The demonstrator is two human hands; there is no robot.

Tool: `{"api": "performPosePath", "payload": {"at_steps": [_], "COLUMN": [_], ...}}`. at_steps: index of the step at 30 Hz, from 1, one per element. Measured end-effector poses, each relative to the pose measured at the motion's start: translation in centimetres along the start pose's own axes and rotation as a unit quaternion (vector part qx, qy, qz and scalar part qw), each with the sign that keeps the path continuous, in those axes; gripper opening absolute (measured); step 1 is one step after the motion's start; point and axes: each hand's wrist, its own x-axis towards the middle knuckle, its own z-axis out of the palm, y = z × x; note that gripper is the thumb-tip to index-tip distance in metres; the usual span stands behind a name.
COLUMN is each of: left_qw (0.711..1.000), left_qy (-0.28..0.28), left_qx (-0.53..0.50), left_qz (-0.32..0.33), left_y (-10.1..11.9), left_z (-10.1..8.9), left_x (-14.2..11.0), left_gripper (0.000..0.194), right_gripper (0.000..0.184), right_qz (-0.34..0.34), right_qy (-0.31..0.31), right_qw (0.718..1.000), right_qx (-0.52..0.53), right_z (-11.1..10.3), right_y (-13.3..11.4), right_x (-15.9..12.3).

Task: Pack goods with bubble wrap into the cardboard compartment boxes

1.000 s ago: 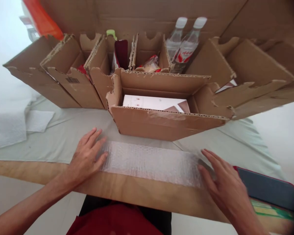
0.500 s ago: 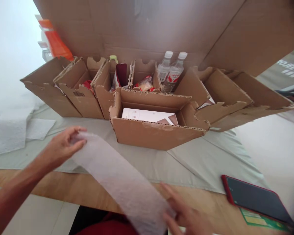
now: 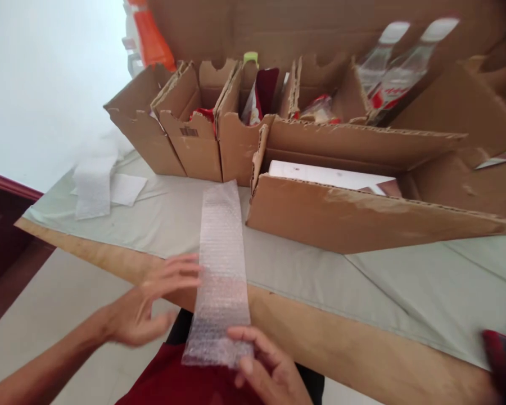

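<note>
A long strip of clear bubble wrap [image 3: 223,253] runs from the cloth down over the table's near edge toward my lap. My right hand [image 3: 270,365] pinches its near right corner, with the index finger lying on top and the thumb at the end. Left of the strip, my left hand [image 3: 152,301] is open, fingers stretched toward the strip's edge and the thumb apart. Motion blurs it, and I cannot tell whether the fingertips touch the wrap. Behind the strip's far end stand open cardboard boxes [image 3: 194,149] in a row.
A front cardboard box [image 3: 341,219] holds a white carton [image 3: 316,173]. Behind it are two clear bottles [image 3: 398,79]. More bubble wrap [image 3: 93,188] lies on the cloth at left. A red-edged phone [image 3: 500,354] is partly visible at right, near the wooden table edge [image 3: 320,326].
The view has turned left. The strip, earlier slanting between both hands, now lies lengthwise on the cloth. My left hand has let go of its far end and drawn back; my right still holds.
</note>
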Motion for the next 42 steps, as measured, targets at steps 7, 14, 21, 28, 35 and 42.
{"api": "performPosePath", "payload": {"at_steps": [7, 14, 21, 28, 35, 42], "left_qw": [0.977, 0.964, 0.95, 0.969, 0.959, 0.951], "left_qy": [0.163, 0.182, 0.241, 0.226, 0.239, 0.266], "left_qx": [0.017, 0.128, 0.171, 0.093, 0.121, 0.138], "left_qz": [-0.135, -0.147, -0.103, -0.033, -0.096, -0.071], "left_y": [2.0, -1.1, -0.2, 0.8, -0.8, -0.2], "left_z": [5.5, 6.5, 6.2, 6.7, 6.5, 6.8], "left_x": [-0.5, 1.8, 1.1, 0.3, 2.0, 1.6], "left_gripper": [0.049, 0.062, 0.061, 0.025, 0.021, 0.024], "right_gripper": [0.053, 0.046, 0.041, 0.03, 0.021, 0.027], "right_qz": [-0.095, -0.367, -0.401, -0.385, -0.444, -0.443], "right_qy": [-0.007, 0.182, 0.078, 0.019, 0.162, 0.071], "right_qw": [0.978, 0.821, 0.681, 0.757, 0.687, 0.675], "right_qx": [0.185, -0.398, -0.608, -0.528, -0.552, -0.586], "right_z": [0.3, -1.4, -1.1, -1.1, -1.5, -1.7], "right_y": [-2.8, -2.9, -4.0, -6.3, -5.8, -5.9], "right_x": [3.2, 3.5, 6.7, 7.4, 7.7, 8.3]}}
